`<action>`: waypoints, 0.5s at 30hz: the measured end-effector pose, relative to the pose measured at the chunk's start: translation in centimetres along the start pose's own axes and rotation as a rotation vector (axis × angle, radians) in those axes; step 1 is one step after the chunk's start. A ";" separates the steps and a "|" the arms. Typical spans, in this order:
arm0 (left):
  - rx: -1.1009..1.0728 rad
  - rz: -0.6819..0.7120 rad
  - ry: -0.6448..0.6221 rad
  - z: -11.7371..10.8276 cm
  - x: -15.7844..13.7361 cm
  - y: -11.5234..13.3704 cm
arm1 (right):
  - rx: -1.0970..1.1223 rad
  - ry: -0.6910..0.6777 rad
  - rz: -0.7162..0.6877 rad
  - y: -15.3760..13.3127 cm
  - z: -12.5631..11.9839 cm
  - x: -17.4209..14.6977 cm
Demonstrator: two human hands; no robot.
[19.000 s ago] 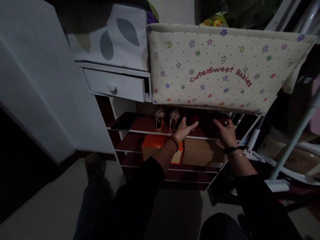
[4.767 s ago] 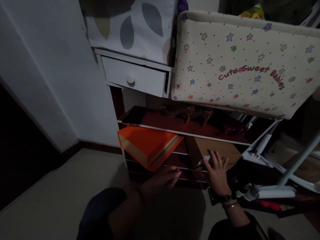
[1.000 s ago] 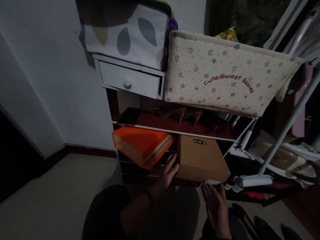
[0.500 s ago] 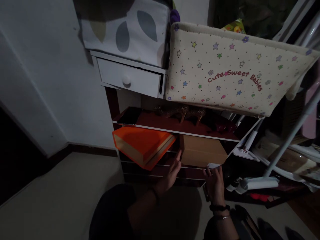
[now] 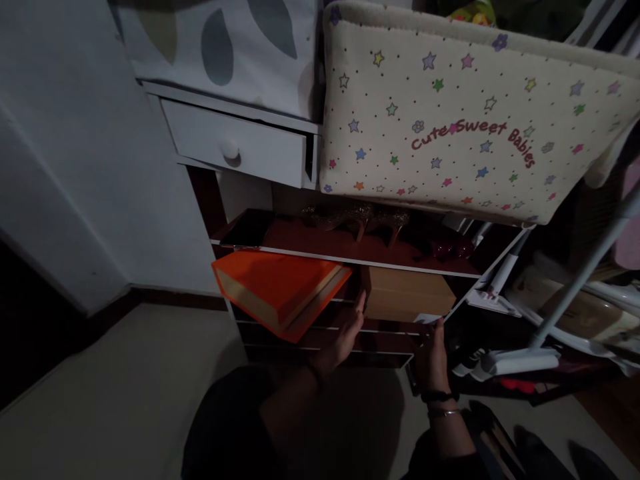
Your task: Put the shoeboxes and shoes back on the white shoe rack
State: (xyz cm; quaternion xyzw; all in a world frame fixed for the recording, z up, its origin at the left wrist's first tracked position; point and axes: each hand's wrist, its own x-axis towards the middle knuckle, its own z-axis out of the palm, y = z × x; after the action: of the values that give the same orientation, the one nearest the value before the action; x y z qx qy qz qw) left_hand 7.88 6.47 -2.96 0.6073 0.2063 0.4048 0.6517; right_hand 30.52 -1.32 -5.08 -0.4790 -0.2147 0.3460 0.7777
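Note:
A brown cardboard box (image 5: 410, 292) lies partly inside the shelf unit, under the dark red shelf board (image 5: 320, 237). My left hand (image 5: 349, 331) reaches its left side with fingers stretched out flat along it. At the box's lower right corner, by a white label (image 5: 429, 319), is my right hand (image 5: 431, 353), its thumb up at the corner and its other fingers bent and partly hidden in shadow. Left of the box, an orange box (image 5: 275, 283) sits at an angle and juts out past the shelf edge.
On the shelf above stand glittery high heels (image 5: 360, 217), dark red shoes (image 5: 453, 248) and a flat black object (image 5: 249, 228). A white drawer (image 5: 235, 140) and a star-patterned fabric bin (image 5: 450, 113) are higher up. A broom-like tool (image 5: 523, 360) leans at right.
The cardboard box sits slightly deeper in the shelf. Both hands have moved forward with it, and the right fingers have curled in. The view has shifted closer.

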 end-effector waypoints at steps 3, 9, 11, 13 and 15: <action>0.001 -0.008 -0.004 0.4 -0.1 0.6 | 0.028 0.015 -0.014 -0.2 0.1 -0.1; 0.017 -0.003 -0.020 1.2 0.2 1.2 | 0.023 0.015 -0.008 -1.0 -0.3 -0.1; 0.031 0.008 -0.029 1.4 0.2 1.3 | -0.001 -0.002 -0.007 -1.0 -0.5 -0.1; 0.049 0.005 -0.039 1.4 0.1 1.4 | -0.015 -0.016 -0.020 -1.0 -0.6 -0.1; 0.062 -0.008 -0.048 1.5 0.0 1.6 | -0.039 -0.009 -0.038 -1.0 -0.6 -0.2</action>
State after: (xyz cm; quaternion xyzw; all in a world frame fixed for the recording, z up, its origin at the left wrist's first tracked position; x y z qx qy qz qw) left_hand 8.57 5.38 -1.15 0.6357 0.2056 0.3810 0.6391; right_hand 31.14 -2.15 -4.47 -0.4883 -0.2340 0.3292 0.7736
